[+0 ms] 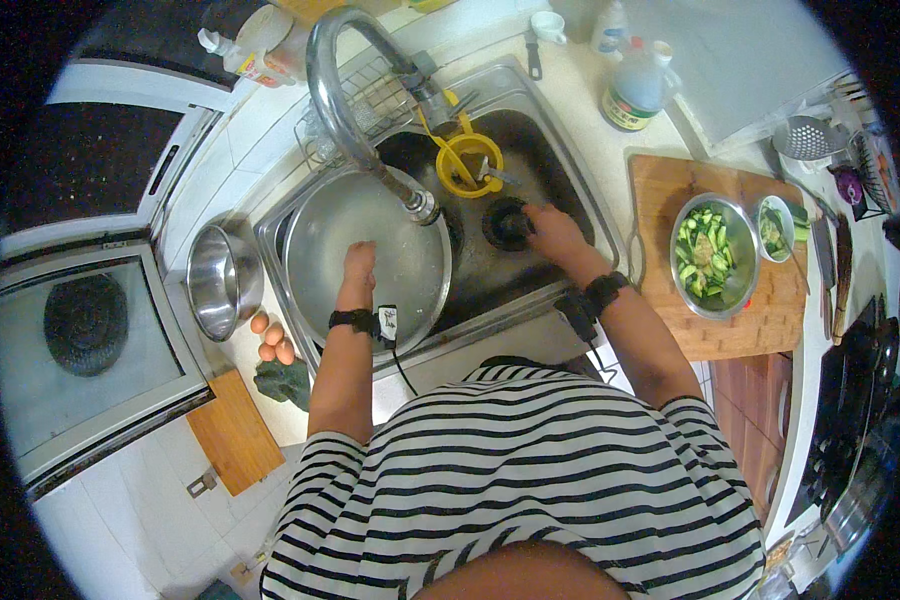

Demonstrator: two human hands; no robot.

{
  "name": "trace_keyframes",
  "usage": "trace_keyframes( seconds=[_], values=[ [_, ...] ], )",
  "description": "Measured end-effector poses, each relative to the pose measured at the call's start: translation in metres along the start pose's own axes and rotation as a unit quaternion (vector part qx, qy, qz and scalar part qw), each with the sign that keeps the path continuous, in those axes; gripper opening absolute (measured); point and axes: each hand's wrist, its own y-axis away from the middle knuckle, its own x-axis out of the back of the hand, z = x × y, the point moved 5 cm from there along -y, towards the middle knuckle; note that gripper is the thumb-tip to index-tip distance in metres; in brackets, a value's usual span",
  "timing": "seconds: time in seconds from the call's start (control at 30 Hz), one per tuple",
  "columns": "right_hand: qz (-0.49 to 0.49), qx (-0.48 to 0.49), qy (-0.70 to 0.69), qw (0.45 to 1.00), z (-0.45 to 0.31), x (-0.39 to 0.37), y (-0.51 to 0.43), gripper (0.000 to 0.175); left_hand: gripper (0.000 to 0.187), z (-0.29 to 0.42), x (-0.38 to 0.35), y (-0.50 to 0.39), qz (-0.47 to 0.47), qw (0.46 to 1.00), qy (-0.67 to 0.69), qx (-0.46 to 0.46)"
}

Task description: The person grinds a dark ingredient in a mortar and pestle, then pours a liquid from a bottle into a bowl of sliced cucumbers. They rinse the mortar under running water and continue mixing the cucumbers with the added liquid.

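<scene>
A large round metal basin (412, 277) sits over the left part of the steel sink (540, 289). My left hand (359, 264) is inside it; its fingers are hidden, perhaps under cloudy water. At the right side of the sink, my right hand (556, 234) reaches down with its fingertips at the edge of a dark round drain (506, 223); whether they grip anything does not show. A yellow plastic strainer (444, 176) with scraps in it hangs above the drain. The curved chrome faucet (328, 97) arches over the basin, its spout (421, 207) pointing down.
Right: a wooden cutting board (656, 330) bears a metal bowl of cut green vegetables (705, 251), a smaller bowl (775, 229) and knives (823, 262). Left: a steel bowl (214, 281), several eggs (271, 334), a dark green cloth (281, 382). Bottles (634, 94) stand behind the sink.
</scene>
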Motion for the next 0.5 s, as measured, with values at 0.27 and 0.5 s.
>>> trace_keyframes(
  seconds=[0.27,0.5],
  values=[
    [-0.003,0.008,0.005,1.000,-0.003,0.000,-0.002,0.044,0.020,0.019,-0.070,0.035,-0.261,0.918,0.293,0.055],
    [0.001,0.022,0.002,1.000,-0.005,0.002,-0.003,0.042,0.029,0.041,-0.043,0.079,-0.225,0.956,0.184,-0.038]
  ],
)
